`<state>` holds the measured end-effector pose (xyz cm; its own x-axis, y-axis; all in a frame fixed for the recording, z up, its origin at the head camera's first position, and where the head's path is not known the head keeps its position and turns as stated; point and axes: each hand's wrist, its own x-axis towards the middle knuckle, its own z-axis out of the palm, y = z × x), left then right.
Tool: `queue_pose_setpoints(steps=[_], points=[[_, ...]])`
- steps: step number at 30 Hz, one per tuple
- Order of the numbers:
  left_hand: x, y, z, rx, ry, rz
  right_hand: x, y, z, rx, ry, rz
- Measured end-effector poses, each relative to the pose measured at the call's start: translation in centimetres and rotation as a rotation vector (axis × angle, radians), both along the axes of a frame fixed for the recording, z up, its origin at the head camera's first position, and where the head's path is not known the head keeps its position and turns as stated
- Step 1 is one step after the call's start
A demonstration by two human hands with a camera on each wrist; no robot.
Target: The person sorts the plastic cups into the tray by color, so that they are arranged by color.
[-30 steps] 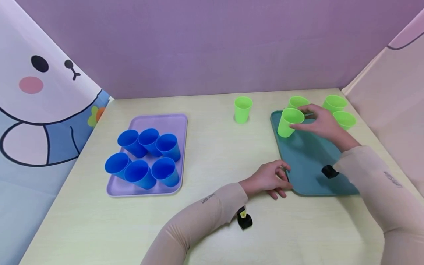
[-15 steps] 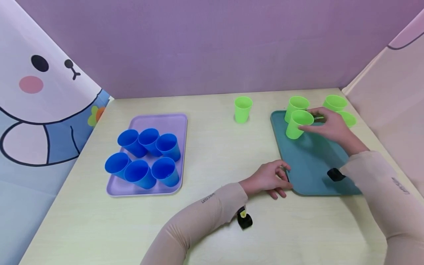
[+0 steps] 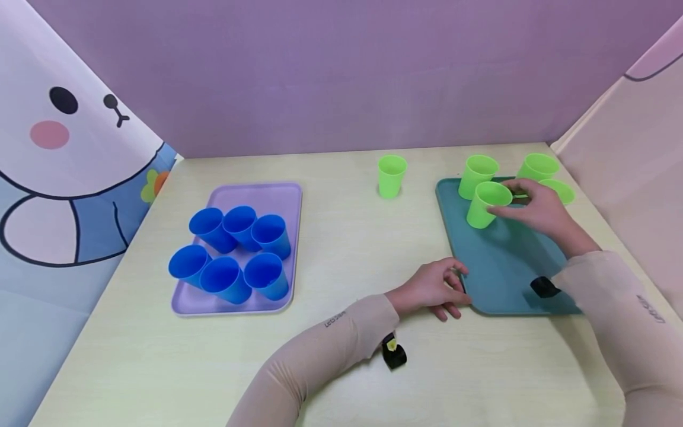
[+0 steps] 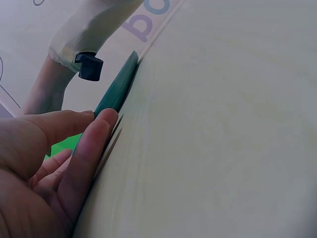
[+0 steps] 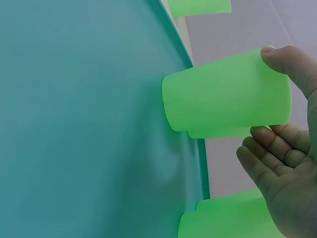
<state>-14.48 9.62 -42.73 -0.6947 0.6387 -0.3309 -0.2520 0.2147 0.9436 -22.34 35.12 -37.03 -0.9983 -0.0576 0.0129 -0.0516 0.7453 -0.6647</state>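
My right hand (image 3: 544, 207) holds a light green plastic cup (image 3: 482, 214) near its rim, thumb on one side and fingertips on the other. The cup is upright, its base close over the teal tray (image 3: 501, 267); the right wrist view shows this cup (image 5: 225, 94) from the side. At the tray's near left edge, my left hand (image 3: 431, 287) has thumb and index fingertip on the rim. Another green cup (image 3: 476, 178) stands at the tray's back left corner. Two more, a back right cup (image 3: 538, 166) and a partly hidden cup (image 3: 559, 191), are beyond my right hand.
A single green cup (image 3: 391, 178) stands on the table (image 3: 347, 237) toward the back. On the left, a lilac tray (image 3: 290, 198) bears several blue cups (image 3: 226, 281) in two rows. A purple wall panel (image 3: 347, 77) closes off the back.
My right hand has carried the green cup rightward and slightly nearer, uncovering the cup at the tray's back left corner. My left hand has stayed at the tray's edge.
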Motion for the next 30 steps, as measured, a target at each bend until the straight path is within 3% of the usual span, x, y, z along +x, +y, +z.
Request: queue_pose_setpoints(steps=[23,30], points=[[-0.10,0.10,0.05,-0.016,-0.002,0.005,0.16,-0.05,-0.02,-0.033,-0.046,0.007],[-0.09,0.08,0.03,-0.016,0.002,0.007,0.33,-0.13,0.71,-0.033,-0.031,0.007]])
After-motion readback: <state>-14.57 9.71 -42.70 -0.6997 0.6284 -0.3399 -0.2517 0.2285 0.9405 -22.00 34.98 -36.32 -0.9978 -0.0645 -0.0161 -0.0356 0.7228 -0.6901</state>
